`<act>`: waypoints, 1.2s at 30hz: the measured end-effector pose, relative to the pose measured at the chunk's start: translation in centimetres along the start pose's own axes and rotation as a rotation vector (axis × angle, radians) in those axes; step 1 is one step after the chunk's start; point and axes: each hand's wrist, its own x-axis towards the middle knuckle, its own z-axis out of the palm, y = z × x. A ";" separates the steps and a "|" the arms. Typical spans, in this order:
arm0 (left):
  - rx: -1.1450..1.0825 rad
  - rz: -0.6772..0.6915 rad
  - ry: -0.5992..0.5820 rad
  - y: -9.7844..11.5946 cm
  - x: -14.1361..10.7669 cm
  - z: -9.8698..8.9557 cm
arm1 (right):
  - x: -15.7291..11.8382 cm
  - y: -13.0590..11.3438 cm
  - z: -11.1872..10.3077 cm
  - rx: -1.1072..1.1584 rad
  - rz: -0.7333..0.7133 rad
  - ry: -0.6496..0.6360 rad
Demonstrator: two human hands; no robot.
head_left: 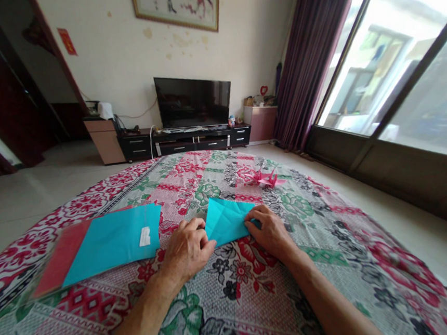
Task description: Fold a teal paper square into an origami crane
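Observation:
A creased sheet of turquoise origami paper lies on the patterned tablecloth in front of me, with fold lines across its surface. My left hand is at its left edge, fingers curled and thumb against the lower left corner. At the opposite edge, my right hand pinches the right side between thumb and fingers. Parts of both edges are hidden under my fingertips. To the left of my left hand is a clear packet of turquoise and red paper with a small white label.
Folded pink paper cranes stand beyond my right hand. The round table's floral cloth spreads under everything. Past the table's far edge are a television on a low black cabinet, and a window with a purple curtain on the right.

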 end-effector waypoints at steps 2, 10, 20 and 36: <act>-0.004 -0.010 -0.014 0.1 0.0 -0.1 | 0.0 0.0 0.0 -0.021 -0.004 -0.020; 0.009 -0.014 0.002 0.3 -0.1 -0.2 | -0.1 -1.1 0.2 -0.089 0.043 -0.006; 0.007 -0.008 0.014 0.2 -0.2 -0.2 | -0.8 -2.0 0.5 -0.115 0.035 0.049; 0.021 0.016 0.007 -0.1 -0.2 -0.1 | -0.4 -0.3 -0.5 -0.135 -0.121 -0.044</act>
